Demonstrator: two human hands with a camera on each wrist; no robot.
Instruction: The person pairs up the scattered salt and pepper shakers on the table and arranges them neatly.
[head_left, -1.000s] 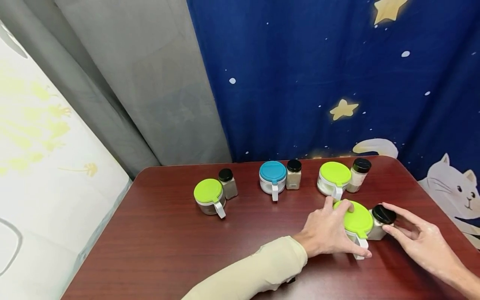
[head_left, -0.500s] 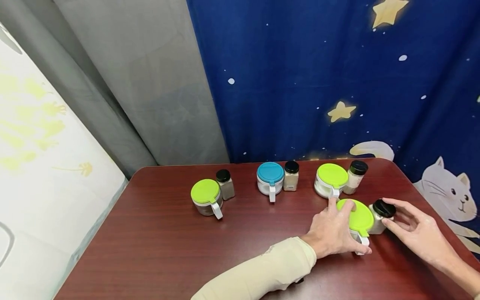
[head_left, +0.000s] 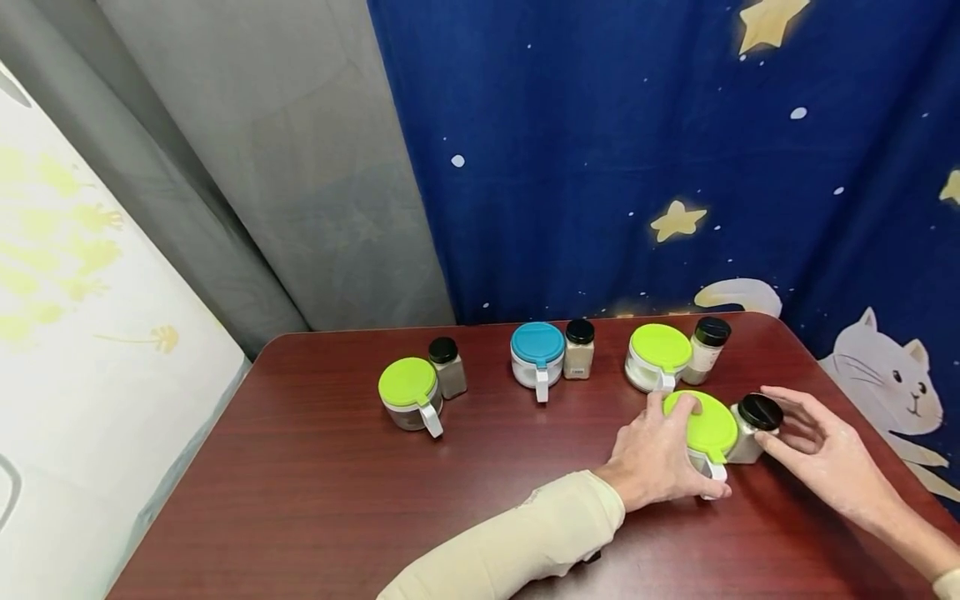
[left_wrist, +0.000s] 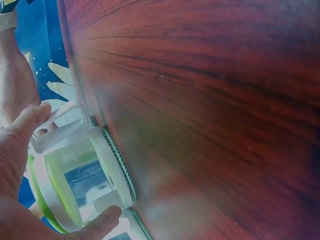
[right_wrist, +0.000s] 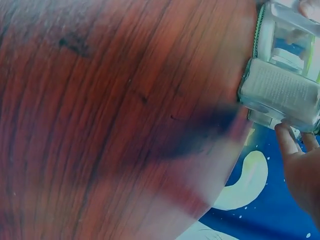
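Observation:
My left hand (head_left: pixel 654 458) grips a clear seasoning jar with a green lid (head_left: pixel 711 427) and a white handle at the table's right side. In the left wrist view, thumb and fingers span the jar (left_wrist: pixel 82 182), its base on the table. Right beside it stands a square spice bottle with a black cap (head_left: pixel 759 412). My right hand (head_left: pixel 840 462) pinches this bottle near the cap, thumb in front and fingers behind. The right wrist view shows the bottle (right_wrist: pixel 280 95) upright against the jar; part of the hand is cut off there.
Behind stand a green-lidded jar (head_left: pixel 660 348) with a black-capped shaker (head_left: pixel 707 350), a blue-lidded jar (head_left: pixel 537 346) with a spice bottle (head_left: pixel 579 354), and, farther left, another green-lidded jar (head_left: pixel 408 383) beside a bottle (head_left: pixel 448 371). A blue curtain (head_left: pixel 570 167) hangs past the table's back edge.
The spice bottle and the held jar have shifted slightly toward the back of the table, with both hands on them. The head view has moved a little; the other jars stay in place.

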